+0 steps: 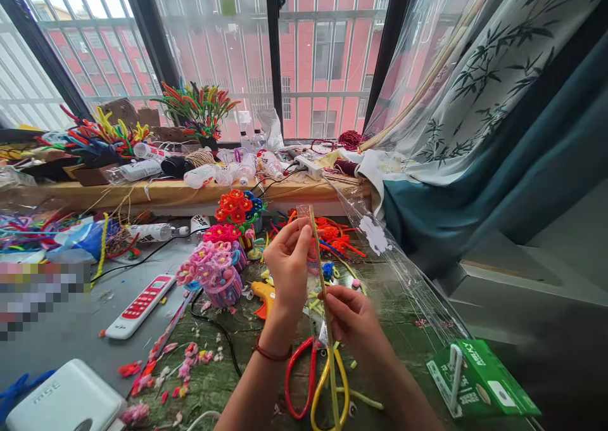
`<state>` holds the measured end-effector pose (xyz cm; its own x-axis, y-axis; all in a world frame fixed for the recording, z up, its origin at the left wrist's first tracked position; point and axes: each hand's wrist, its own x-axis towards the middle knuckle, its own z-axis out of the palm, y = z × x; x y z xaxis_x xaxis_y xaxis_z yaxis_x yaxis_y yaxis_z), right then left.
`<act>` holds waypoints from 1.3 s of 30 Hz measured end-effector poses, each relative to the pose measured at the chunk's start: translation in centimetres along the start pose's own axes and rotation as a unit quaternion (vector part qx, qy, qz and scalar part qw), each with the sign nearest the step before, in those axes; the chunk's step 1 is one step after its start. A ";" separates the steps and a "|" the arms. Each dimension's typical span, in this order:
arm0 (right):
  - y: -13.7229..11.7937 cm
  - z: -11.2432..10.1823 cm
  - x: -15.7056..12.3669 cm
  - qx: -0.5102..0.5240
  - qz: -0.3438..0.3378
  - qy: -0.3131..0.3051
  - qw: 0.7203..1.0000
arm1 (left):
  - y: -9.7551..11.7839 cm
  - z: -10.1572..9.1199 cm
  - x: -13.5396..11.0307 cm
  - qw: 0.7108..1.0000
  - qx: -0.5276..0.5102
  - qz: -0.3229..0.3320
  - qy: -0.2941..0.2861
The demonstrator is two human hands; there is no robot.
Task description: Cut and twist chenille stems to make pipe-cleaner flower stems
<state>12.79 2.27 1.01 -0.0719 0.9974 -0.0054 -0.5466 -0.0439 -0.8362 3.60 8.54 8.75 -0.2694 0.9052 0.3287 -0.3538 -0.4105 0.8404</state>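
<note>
My left hand (287,263) is closed in a pinch near the top of a long yellow pipe cleaner (331,348), held nearly upright. A clear strip, perhaps a ruler, stands behind the same fingers. Lower down, my right hand (355,320) pinches the pipe cleaner between thumb and fingers. Beneath the hands lie scissors (287,383) with one red and one yellow handle; the pipe cleaner crosses in front of the yellow loop. An orange-yellow glue gun (265,293) rests left of my left wrist, partly hidden by it. Pipe cleaner flowers in pink pots (223,288) stand beyond it.
On the left are a red-and-white remote (141,305) and a white box (64,398). A green box (484,377) sits at the right edge. Plastic bottles (199,176) line the windowsill. Orange pipe cleaner pieces (335,233) and pink scraps (187,361) litter the table.
</note>
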 end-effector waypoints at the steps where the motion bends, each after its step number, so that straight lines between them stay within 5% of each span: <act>1: 0.1 0.0 0.0 0.005 0.004 -0.001 1.000 | 0.0 0.0 0.0 1.000 -0.001 0.002 -0.001; 20: 0.9 -1.3 0.9 0.003 0.029 -0.024 0.999 | -0.1 -0.1 0.1 1.000 0.017 -0.002 0.004; 39: 0.4 -0.1 0.1 0.036 0.041 -0.020 0.998 | 0.2 -0.3 0.2 1.000 0.022 0.011 0.007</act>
<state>12.68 2.36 0.63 -0.1515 0.9873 -0.0482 -0.5957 -0.1301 -0.7926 3.18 8.59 8.87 -0.2885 0.8946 0.3414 -0.3090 -0.4245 0.8511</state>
